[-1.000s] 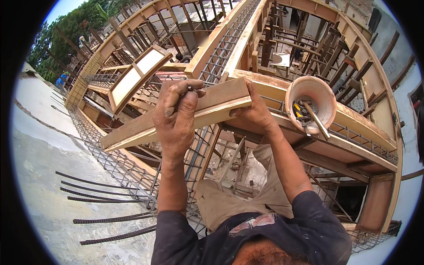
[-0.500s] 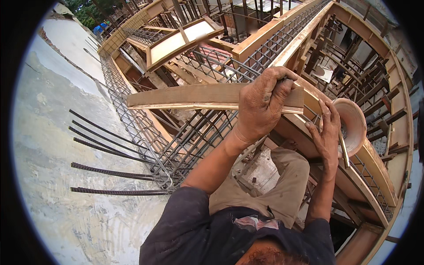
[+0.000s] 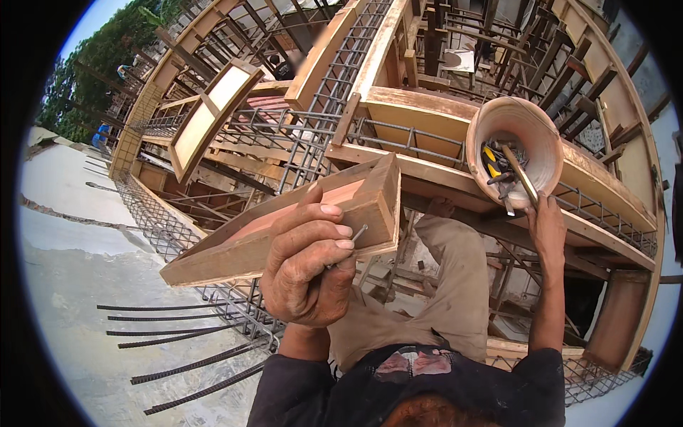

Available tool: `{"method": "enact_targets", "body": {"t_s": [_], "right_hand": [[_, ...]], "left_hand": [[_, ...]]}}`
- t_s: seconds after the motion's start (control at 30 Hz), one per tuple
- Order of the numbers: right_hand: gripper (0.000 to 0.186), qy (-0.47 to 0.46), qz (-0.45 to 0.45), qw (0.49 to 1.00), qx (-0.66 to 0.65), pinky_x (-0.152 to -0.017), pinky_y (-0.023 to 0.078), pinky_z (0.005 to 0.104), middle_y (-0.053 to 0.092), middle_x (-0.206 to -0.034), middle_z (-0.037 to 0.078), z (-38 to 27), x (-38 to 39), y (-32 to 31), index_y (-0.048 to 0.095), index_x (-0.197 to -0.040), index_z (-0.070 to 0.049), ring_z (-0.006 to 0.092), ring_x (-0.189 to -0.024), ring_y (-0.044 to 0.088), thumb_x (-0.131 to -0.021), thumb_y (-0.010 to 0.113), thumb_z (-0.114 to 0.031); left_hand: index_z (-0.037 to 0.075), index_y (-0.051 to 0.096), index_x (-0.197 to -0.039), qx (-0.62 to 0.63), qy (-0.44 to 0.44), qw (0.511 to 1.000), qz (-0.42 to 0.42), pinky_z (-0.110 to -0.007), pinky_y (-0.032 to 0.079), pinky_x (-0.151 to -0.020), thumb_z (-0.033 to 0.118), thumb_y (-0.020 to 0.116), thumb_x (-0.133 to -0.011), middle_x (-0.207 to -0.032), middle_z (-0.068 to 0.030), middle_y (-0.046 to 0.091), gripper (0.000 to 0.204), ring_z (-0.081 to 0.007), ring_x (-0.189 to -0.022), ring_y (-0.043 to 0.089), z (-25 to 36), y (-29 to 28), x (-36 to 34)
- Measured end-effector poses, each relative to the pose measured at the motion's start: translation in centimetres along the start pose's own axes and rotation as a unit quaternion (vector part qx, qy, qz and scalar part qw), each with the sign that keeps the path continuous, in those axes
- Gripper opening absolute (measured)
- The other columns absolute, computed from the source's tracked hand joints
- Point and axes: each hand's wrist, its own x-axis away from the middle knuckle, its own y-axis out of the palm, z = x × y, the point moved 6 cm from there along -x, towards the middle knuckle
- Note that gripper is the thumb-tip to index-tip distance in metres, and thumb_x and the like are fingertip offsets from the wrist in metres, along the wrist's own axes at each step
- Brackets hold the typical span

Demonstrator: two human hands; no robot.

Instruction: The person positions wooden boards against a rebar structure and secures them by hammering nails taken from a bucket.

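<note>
My left hand (image 3: 309, 263) is closed, with a nail (image 3: 361, 232) pinched between its fingers. Right behind it a wood-framed formwork panel (image 3: 388, 206) with a reddish inner face lies tilted; whether the palm also bears on it is hidden. My right hand (image 3: 548, 226) is at the near rim of a round, worn bucket (image 3: 548, 135), its fingers closed about the lower end of a long tool handle (image 3: 525, 181). The tool's head is hard to make out. Inside the bucket are yellow-and-black-handled pliers (image 3: 491, 162) and dark loose pieces. A flat metal tip (image 3: 509, 206) sticks out over the rim.
The bucket stands on a timber beam form (image 3: 441, 162) with a rebar cage (image 3: 413, 140) inside. Bare rebar ends (image 3: 171, 332) jut over the grey wall (image 3: 64, 341) at left. Another framed panel (image 3: 206, 117) lies farther off. Gaps open between the beams below me.
The panel has turned from edge-on to show its inner face. My left hand has come lower and left, a nail now showing. My right hand has gone to the handle in the bucket.
</note>
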Motion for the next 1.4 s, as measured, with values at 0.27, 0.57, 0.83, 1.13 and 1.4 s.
{"method": "enact_targets", "body": {"t_s": [0.27,0.57,0.83,1.13,1.4], "right_hand": [[0.046,0.033,0.058,0.932,-0.356,-0.067,0.05,0.0365,0.063,-0.084,0.015,3.7,-1.4,0.6,0.053,-0.134,0.007,0.0262,-0.072,0.063,-0.096,0.06,-0.018],[0.066,0.014,0.014,0.675,-0.737,-0.049,0.046,0.0228,0.057,-0.082,0.005,-4.3,11.2,-4.5,0.041,-0.147,-0.003,0.0089,-0.058,0.052,-0.094,0.071,-0.03],[0.046,-0.113,-0.075,0.634,-0.762,-0.054,0.047,0.025,0.056,-0.078,0.007,-12.3,14.8,-10.8,0.048,-0.131,0.0,0.0098,-0.059,0.052,-0.101,0.059,-0.032],[0.062,-0.34,0.115,0.897,-0.257,-0.086,0.053,0.0382,0.062,-0.129,0.025,-16.7,13.5,-24.4,0.039,-0.149,0.002,0.0335,-0.099,0.07,-0.093,0.063,-0.007],[0.072,-0.338,0.089,0.915,-0.202,-0.101,0.047,0.0417,0.055,-0.135,0.029,-18.7,12.9,-27.7,0.029,-0.157,-0.008,0.0376,-0.119,0.063,-0.093,0.062,-0.004]], "left_hand": [[0.001,0.068,-0.095,-0.014,-0.03,0.999,-0.028,-0.051,0.051,-0.1,0.001,0.07,-0.087,-0.095,-0.0123,0.072,0.008,-0.0294,-0.098,0.069,-1.0,0.2,-1.8],[0.0,0.069,-0.097,-0.03,-0.054,0.998,-0.019,-0.03,0.054,-0.08,-0.003,0.067,-0.089,-0.097,-0.0104,0.071,0.008,-0.02,-0.09,0.068,-3.5,0.1,-4.9],[-0.001,0.07,-0.097,-0.041,-0.057,0.997,-0.044,-0.031,0.055,-0.072,-0.001,0.065,-0.09,-0.091,-0.0117,0.071,0.009,-0.0205,-0.08,0.069,-4.1,0.3,-6.6],[0.0,0.073,-0.096,-0.06,-0.037,0.997,-0.03,-0.037,0.054,-0.079,0.004,0.07,-0.086,-0.091,-0.014,0.073,0.012,-0.0297,-0.086,0.069,-4.6,-0.1,-7.1],[-0.001,0.073,-0.098,-0.058,-0.004,0.998,-0.018,-0.038,0.055,-0.078,0.004,0.069,-0.085,-0.093,-0.0155,0.073,0.014,-0.0313,-0.088,0.07,-4.6,0.2,-6.9]]}}
